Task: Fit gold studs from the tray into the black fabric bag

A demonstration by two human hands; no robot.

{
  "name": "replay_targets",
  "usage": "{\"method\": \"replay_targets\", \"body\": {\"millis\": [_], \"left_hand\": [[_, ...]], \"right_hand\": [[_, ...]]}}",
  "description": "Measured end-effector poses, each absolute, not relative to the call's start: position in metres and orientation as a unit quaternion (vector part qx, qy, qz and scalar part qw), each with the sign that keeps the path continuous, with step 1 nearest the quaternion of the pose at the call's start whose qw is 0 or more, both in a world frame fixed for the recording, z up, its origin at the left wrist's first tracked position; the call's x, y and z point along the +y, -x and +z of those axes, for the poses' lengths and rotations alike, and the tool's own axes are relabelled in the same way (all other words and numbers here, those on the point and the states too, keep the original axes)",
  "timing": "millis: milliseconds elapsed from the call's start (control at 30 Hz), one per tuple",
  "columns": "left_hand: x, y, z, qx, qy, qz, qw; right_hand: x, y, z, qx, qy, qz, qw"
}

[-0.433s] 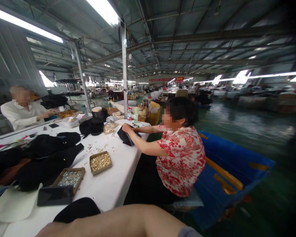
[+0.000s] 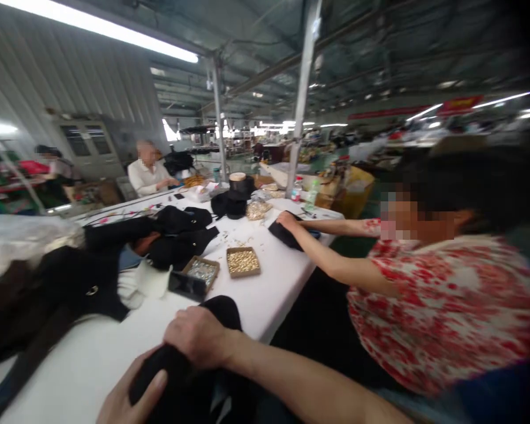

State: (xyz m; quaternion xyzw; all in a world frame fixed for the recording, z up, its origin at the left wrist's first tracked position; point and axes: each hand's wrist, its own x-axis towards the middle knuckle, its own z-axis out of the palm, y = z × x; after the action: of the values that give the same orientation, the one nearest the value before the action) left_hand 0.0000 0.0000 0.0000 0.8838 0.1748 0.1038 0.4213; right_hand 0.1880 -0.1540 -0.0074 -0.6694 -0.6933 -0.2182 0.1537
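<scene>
My right hand [image 2: 198,335] lies on top of a black fabric piece [image 2: 181,377] at the near edge of the white table [image 2: 92,359], with its fingers curled over the cloth. At the bottom edge my left hand [image 2: 128,400] grips the same piece from below, thumb against it. Beyond them stand a box of gold studs [image 2: 242,261] and a box of silver studs [image 2: 202,271].
A person in a red floral shirt [image 2: 446,306] sits close on the right, hands on another black piece [image 2: 287,232]. A dark phone [image 2: 185,285] lies by the boxes. Black hats [image 2: 176,235] pile up on the left. A person in white [image 2: 148,171] works across the table.
The view has swung left and down. Both my hands now show on the black piece; before, only my forearm crossed the bottom edge. The floral-shirted person keeps working.
</scene>
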Motion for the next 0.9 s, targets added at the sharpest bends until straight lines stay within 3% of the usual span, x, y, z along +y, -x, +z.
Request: {"method": "replay_targets", "body": {"millis": [67,133,233,900], "left_hand": [[-0.004,0.009,0.002,0.157,-0.827,0.119,0.527],[-0.016,0.017,0.011,0.124,-0.808,0.130,0.562],[-0.039,0.026,0.027,0.102,-0.791,0.129,0.589],[-0.082,0.045,0.028,0.028,-0.819,0.183,0.542]], "right_hand": [[-0.168,-0.183,-0.006,-0.663,0.663,-0.247,0.244],[-0.181,-0.179,-0.004,-0.645,0.634,-0.260,0.337],[-0.196,-0.173,-0.001,-0.637,0.599,-0.269,0.404],[-0.242,-0.153,-0.004,-0.621,0.569,-0.259,0.473]]}}
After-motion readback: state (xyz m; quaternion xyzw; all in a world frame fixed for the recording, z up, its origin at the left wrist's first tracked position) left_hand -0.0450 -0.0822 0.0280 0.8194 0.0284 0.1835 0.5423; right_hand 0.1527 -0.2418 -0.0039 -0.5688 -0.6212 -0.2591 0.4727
